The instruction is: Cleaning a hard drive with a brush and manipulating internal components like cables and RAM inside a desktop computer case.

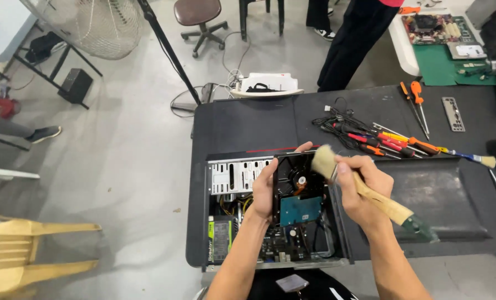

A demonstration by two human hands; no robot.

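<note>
Left hand (263, 191) grips a hard drive (299, 191), circuit-board side up, held over the open PC case (226, 183) on the dark surface (242, 125). Right hand (362, 191) is closed round a wooden-handled paintbrush (364, 191), bristles touching the drive's top edge. Screwdrivers (389, 141) lie behind.

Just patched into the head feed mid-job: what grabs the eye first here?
Dead centre, the left hand holds a hard drive circuit-side up over the open computer case, while the right hand grips a wooden-handled paintbrush with its bristles at the drive's top edge. Behind them on the black table lies a bunch of red and orange screwdrivers.
</note>
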